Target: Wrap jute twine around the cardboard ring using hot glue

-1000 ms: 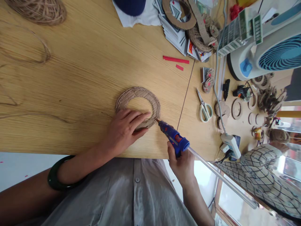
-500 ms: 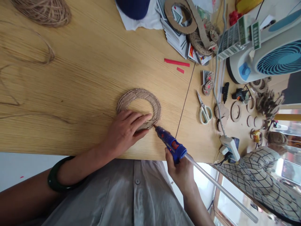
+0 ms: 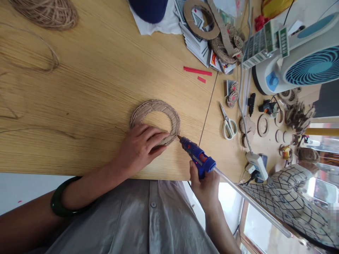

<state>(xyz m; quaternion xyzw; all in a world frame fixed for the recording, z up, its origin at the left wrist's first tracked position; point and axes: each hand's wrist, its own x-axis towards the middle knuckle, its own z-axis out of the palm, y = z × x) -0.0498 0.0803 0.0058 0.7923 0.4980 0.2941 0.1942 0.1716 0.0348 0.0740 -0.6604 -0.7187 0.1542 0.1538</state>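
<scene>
A brown cardboard ring [image 3: 172,114] with twine around its outer edge lies flat near the table's front edge. My left hand [image 3: 141,144] holds the ring's near side, its fingers reaching over the band and the thumb at the outer edge; part of the ring is hidden beneath it. In my right hand [image 3: 205,188] is a blue hot glue gun [image 3: 197,155], with a long clear glue stick [image 3: 249,199] out of its back. The gun's nozzle is at the ring's right outer edge, touching or very close. A strand of twine [image 3: 50,128] lies left of my left hand.
A twine ball [image 3: 49,12] sits at the far left. Scissors [image 3: 228,123], red strips [image 3: 197,71], playing cards [image 3: 196,47] and a fan [image 3: 304,58] are to the right. A cable runs to a power strip [image 3: 256,164]. Another person's checked sleeve [image 3: 288,187] is at far right.
The glue gun's nozzle has shifted right and slightly away from me along the ring's outer edge. My left hand stays on the ring. The whole view has shifted slightly left.
</scene>
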